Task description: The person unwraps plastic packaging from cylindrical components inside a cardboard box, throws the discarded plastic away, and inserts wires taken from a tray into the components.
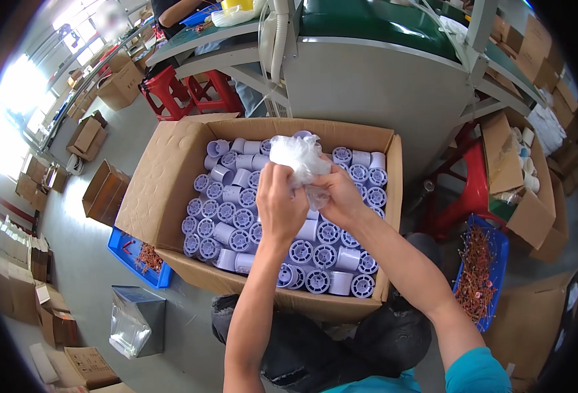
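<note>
A crumpled, translucent plastic bag (297,152) is gripped between my two hands over a large open cardboard box (164,177). My left hand (281,203) has its fingers closed on the bag's left side. On the right side, my right hand (338,191) pinches the same bag. Beneath both hands, the box holds many pale purple plastic cylinders (243,218), some with their spoked round ends up and others on their sides. Whether anything is inside the bag, I cannot tell.
Blue trays of reddish-brown parts lie left (160,275) and right (498,262) of the box. A grey-sided bench (367,88) stands beyond it. Red stools (466,190) and an open carton (524,209) are at the right. A co-worker's arm (177,12) shows at the top.
</note>
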`<state>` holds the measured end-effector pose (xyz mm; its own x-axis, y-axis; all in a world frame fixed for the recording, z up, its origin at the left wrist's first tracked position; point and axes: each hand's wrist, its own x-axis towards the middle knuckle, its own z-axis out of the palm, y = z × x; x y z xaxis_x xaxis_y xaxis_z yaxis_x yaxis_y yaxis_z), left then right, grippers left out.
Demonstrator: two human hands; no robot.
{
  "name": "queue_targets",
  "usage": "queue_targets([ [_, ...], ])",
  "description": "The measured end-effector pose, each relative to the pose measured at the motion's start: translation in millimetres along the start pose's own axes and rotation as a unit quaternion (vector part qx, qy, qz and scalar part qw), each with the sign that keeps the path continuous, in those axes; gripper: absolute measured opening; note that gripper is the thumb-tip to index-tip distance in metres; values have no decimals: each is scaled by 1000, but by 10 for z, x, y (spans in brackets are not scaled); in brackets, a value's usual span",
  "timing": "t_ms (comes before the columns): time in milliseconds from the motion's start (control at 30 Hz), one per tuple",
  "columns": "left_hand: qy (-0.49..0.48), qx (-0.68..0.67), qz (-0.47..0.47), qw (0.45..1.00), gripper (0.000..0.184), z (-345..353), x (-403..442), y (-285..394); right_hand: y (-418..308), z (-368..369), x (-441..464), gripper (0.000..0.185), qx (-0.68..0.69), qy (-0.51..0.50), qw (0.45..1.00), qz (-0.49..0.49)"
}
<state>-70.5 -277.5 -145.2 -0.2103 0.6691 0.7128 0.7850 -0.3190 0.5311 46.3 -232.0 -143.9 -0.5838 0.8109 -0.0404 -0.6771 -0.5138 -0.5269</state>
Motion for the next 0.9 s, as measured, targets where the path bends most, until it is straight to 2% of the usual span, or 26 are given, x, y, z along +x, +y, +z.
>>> queue_targets([
  [67, 13, 9, 36, 999, 21, 16, -29, 33, 56, -104, 50, 41, -43, 13, 999, -22],
  [100, -18, 9, 51, 998, 22, 9, -43, 49, 60, -159, 54, 41, -44, 13, 999, -24],
  [167, -73, -13, 76, 994, 23, -29, -46, 132, 36, -182, 43, 37, -86, 110, 990, -21],
  [200, -72, -14, 79, 994, 23, -17, -70, 154, 30, -184, 42, 37, -87, 108, 990, -24],
  [267, -114, 12, 108, 988, 24, 28, -107, 185, 20, -197, 39, 49, -68, 137, 988, -40],
  [300, -131, 21, 117, 984, 24, 32, -112, 189, 45, -248, 40, 33, -78, 143, 986, -40],
  [400, -145, 49, 157, 976, 15, 35, -69, 122, 10, -227, 1, 34, -84, 133, 987, -19],
  [433, -123, 43, 149, 980, 15, 20, -41, 93, -44, -156, -17, 34, -86, 133, 987, -20],
  [500, -96, 34, 113, 988, 16, -29, 1, 16, -168, 5, -69, 38, -9, -19, 999, 48],
  [533, -69, 26, 80, 994, 17, -52, 24, -21, -145, 2, -58, 38, -11, -19, 998, 50],
  [567, -42, 17, 46, 998, 18, -62, 34, -38, -93, -7, -37, 44, -69, -11, 997, 27],
  [600, -39, 14, 45, 998, 18, -55, 19, -21, -44, -28, -16, 51, -127, -3, 992, 1],
  [667, -74, 6, 14, 997, 18, -15, -52, 62, 98, -156, 51, 48, -167, 29, 985, -31],
  [700, -63, -5, 57, 996, 16, -6, -66, 53, 130, -204, 88, 44, -189, 57, 979, -54],
  [800, -89, -25, 41, 995, 21, -54, -72, 208, 37, -195, 54, 31, -311, 111, 935, -127],
  [867, -72, 59, 102, 990, 28, -86, -67, 282, 7, -238, 68, 13, -270, 117, 947, -130],
  [900, -62, 109, 97, 987, 28, -105, -93, 316, -9, -249, 79, 8, -308, 126, 935, -123],
])
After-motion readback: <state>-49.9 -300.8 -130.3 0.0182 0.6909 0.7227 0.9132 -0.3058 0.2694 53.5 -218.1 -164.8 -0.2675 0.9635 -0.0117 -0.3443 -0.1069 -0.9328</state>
